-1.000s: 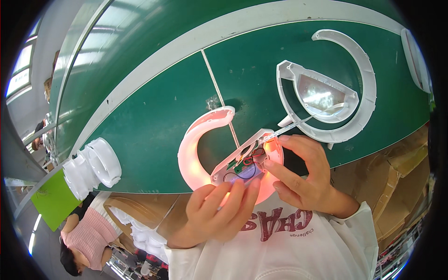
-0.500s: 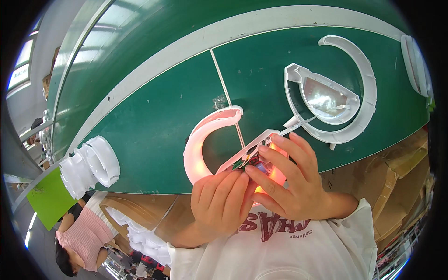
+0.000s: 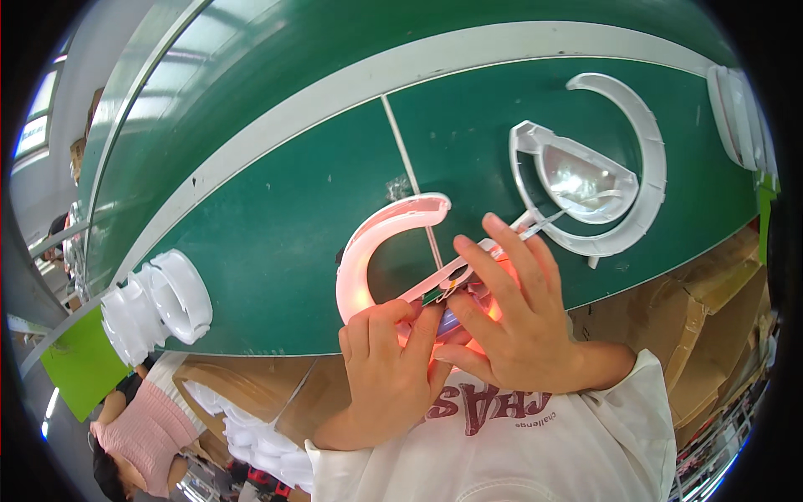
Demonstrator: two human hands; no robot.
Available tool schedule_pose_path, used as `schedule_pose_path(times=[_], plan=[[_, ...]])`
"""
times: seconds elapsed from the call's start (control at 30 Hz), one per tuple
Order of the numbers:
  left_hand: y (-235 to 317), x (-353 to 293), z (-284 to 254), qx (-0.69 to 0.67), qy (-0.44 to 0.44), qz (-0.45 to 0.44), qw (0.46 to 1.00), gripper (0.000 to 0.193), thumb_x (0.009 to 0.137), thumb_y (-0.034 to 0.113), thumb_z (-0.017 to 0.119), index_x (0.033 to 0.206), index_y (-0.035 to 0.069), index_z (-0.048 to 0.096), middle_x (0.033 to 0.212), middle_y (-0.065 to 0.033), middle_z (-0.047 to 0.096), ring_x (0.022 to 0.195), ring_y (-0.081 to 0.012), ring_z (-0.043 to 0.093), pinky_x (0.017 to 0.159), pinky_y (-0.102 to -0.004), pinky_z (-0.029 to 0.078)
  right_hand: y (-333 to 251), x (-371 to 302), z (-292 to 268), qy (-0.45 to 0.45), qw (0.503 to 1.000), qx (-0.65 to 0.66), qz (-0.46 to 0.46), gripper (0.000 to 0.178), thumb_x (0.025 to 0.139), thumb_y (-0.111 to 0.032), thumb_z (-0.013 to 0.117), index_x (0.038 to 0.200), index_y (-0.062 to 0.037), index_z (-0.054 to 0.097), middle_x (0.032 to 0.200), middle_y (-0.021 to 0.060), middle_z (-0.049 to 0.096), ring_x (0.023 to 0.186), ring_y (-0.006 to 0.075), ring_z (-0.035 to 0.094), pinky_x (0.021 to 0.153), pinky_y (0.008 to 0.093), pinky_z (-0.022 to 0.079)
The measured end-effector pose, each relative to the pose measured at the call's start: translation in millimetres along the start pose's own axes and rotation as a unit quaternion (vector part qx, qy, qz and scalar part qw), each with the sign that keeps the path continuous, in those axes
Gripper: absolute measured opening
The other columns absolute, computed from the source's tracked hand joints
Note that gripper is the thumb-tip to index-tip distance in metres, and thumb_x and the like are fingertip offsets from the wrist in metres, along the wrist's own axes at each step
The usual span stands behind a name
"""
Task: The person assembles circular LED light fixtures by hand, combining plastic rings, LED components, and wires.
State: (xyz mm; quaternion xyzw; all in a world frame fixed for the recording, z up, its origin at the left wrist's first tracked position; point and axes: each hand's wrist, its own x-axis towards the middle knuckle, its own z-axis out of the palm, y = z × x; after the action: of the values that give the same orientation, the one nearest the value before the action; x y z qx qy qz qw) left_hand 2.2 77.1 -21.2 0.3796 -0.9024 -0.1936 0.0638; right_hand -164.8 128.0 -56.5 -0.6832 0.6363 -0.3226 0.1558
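An e-shaped plastic light housing (image 3: 355,259), glowing pinkish orange, lies at the table's near edge. Its crossbar pocket holds a small green circuit board (image 3: 432,294), thin wires and a bluish cylinder (image 3: 448,322). My left hand (image 3: 385,356) is closed on the housing's lower left part, thumb and fingertips beside the board. My right hand (image 3: 523,322) lies over the right part with its fingers spread; its index finger and thumb are around the wires and cylinder. Both hands hide the housing's lower half.
A white e-shaped shell (image 3: 652,159) with a half-round translucent piece (image 3: 585,180) lies at right. Stacked white shells (image 3: 159,305) stand at left, more (image 3: 732,117) at far right. A small clear bag (image 3: 396,186) lies by the table seam. Cardboard (image 3: 652,330) lies below; a person (image 3: 150,427) is at lower left.
My right fingers have lifted and spread wider, and the left thumb has come away from the other fingers. The cylinder shows more. The view has shifted slightly.
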Motion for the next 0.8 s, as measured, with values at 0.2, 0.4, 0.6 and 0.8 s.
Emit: schedule_pose_path(times=[0.2,0.4,0.6,0.8], plan=[[10,12,-5,-0.008,-0.052,-0.017,0.998,0.039,0.073,0.017,0.075,0.109,0.006,0.065,0.101,-0.01,0.05,0.094,-0.0279,0.046,0.08,-0.0399,0.034,8,-8,-1,0.024,0.999,-0.017,-0.021,0.047,0.085,-0.048,0.066,0.092,-0.0021,0.065,0.137,0.0234,0.051,0.131,0.0444,0.044,0.099,0.0589,0.037],[6,-6,3,-0.008,0.099,-0.026,0.995,0.041,0.072,0.021,0.083,0.105,0.002,0.066,0.11,-0.0082,0.057,0.094,-0.0271,0.055,0.077,-0.0408,0.044,2,-20,-11,0.08,0.996,0.019,-0.033,0.046,0.079,-0.036,0.073,0.107,0.0,0.064,0.134,0.0256,0.052,0.128,0.0399,0.049,0.1,0.0502,0.044],[1,-16,13,0.035,0.096,0.007,0.995,0.037,0.074,0.02,0.083,0.102,0.002,0.065,0.109,-0.0103,0.061,0.096,-0.0305,0.058,0.08,-0.0403,0.048,32,-36,-36,0.147,0.987,-0.024,-0.062,0.04,0.076,-0.018,0.076,0.111,-0.0012,0.064,0.127,0.021,0.057,0.113,0.0388,0.06,0.09,0.0473,0.051],[12,-6,7,0.108,0.146,-0.042,0.983,0.044,0.075,0.029,0.082,0.109,0.006,0.065,0.108,-0.0072,0.059,0.1,-0.0272,0.054,0.084,-0.0412,0.041,37,-43,-52,0.15,0.987,-0.038,-0.042,0.031,0.076,-0.009,0.072,0.106,-0.0009,0.067,0.126,0.0224,0.058,0.112,0.0405,0.06,0.089,0.0476,0.051]])
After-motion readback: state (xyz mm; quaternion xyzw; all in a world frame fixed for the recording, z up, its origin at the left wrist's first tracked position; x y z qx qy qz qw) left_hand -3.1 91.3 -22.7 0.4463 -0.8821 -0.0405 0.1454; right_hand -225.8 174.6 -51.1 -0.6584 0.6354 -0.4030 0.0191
